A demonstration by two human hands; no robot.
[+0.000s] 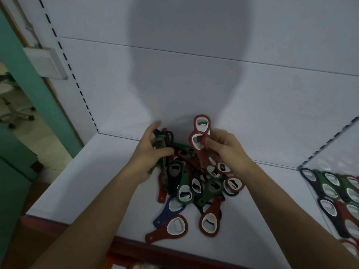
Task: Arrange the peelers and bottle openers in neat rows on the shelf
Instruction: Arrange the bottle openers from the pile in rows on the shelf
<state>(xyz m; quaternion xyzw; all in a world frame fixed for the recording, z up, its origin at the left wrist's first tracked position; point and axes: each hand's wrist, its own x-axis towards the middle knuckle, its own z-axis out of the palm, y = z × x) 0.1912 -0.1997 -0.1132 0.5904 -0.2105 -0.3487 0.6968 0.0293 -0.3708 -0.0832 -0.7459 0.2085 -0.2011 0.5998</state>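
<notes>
The place looks like a shop. The white metal shelf is a store display unit. It has a plain back panel at 12 o'clock and a slotted upright running down from 11 o'clock to the shelf's back corner. A red front edge shows at 6 o'clock. Dozens of near-identical bottle openers in red, green, blue and black lie heaped at the centre. More openers lie in rows in the next bay at 3 o'clock. At 9 o'clock are a green wall, a white switch box and a wheeled chair base.
</notes>
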